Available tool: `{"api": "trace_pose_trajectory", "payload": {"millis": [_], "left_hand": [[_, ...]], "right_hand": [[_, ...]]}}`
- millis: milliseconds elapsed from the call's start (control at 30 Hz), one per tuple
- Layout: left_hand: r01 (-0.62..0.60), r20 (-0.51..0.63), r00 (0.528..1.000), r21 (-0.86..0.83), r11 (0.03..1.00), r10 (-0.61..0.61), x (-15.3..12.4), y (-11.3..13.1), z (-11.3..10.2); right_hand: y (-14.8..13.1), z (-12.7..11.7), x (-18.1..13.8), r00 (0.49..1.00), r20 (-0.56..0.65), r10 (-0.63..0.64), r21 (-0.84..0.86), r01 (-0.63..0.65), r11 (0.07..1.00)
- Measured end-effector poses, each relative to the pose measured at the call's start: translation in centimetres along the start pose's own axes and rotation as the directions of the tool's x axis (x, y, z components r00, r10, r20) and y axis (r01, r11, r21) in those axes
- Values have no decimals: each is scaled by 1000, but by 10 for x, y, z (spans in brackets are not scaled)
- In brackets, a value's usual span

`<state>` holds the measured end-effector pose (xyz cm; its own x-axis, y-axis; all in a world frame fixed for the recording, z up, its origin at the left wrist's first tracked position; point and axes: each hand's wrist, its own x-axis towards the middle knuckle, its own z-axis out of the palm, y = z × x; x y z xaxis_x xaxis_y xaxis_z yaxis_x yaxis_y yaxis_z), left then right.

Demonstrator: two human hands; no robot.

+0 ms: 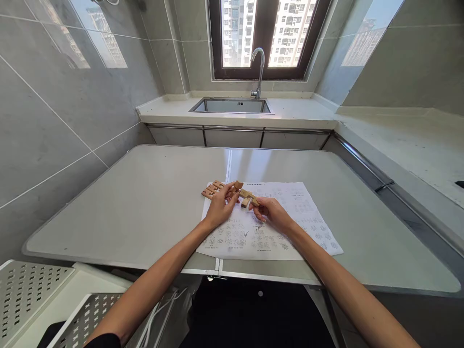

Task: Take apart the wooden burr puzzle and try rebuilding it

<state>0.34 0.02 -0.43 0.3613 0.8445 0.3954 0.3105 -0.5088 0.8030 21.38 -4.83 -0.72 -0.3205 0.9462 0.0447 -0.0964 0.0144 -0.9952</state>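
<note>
Over a printed sheet [235,237], my left hand [222,205] is closed around a notched wooden puzzle piece [238,185], its end sticking up past the fingers. Opposite it, my right hand [271,211] pinches the near end of another notched wooden puzzle piece [248,195]. The two pieces come close together between my hands; whether they interlock I cannot tell. Just below them shows a small wooden block end [245,203], perhaps part of the same piece. Several more notched wooden pieces [210,191] lie side by side left of my left hand, partly hidden by it.
The sheet, with rows of small line drawings, lies on a folding table [119,208] with a centre seam. Beyond stand a counter [308,108], a sink [232,100] and a faucet [259,72]. White perforated racks [32,285] are at the lower left.
</note>
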Motion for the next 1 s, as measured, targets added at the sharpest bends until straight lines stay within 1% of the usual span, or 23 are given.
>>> {"api": "trace_pose_trajectory", "payload": {"millis": [67, 100, 133, 200, 267, 333, 433, 533, 667, 800, 1000], "left_hand": [[25, -37, 999, 125, 992, -21, 0, 0, 0], [27, -44, 999, 193, 981, -19, -1, 0, 0], [21, -44, 999, 256, 966, -11, -1, 0, 0], [4, -28, 1000, 361, 933, 7, -2, 0, -1], [-2, -8, 1000, 434, 901, 6, -2, -2, -1], [0, -5, 1000, 485, 875, 3, -2, -4, -1], [-7, -24, 999, 538, 843, 23, -1, -7, 0], [-27, -38, 997, 576, 817, 60, -1, -9, 1], [-56, -29, 995, 595, 801, 92, -1, -9, 0], [-68, 4, 997, 601, 796, 81, -2, -6, 0], [-125, 79, 992, 519, 846, 98, -3, -2, -1]], "right_hand": [[2, -2, 1, 986, -156, -56, -141, 34, 989], [3, -3, 2, 967, -241, -82, -231, 25, 973], [5, -5, 3, 942, -320, -105, -323, -4, 947], [8, -8, 5, 883, -449, -133, -462, -103, 881], [11, -11, 6, 842, -521, -143, -553, -205, 808], [11, -13, 6, 817, -554, -158, -637, -294, 713], [12, -13, 5, 805, -560, -194, -731, -370, 573], [13, -12, 4, 814, -532, -234, -777, -359, 517], [16, -12, 3, 829, -496, -259, -803, -324, 501], [15, -10, 2, 872, -429, -235, -820, -267, 507], [14, -7, 2, 915, -341, -215, -845, -198, 496]]}}
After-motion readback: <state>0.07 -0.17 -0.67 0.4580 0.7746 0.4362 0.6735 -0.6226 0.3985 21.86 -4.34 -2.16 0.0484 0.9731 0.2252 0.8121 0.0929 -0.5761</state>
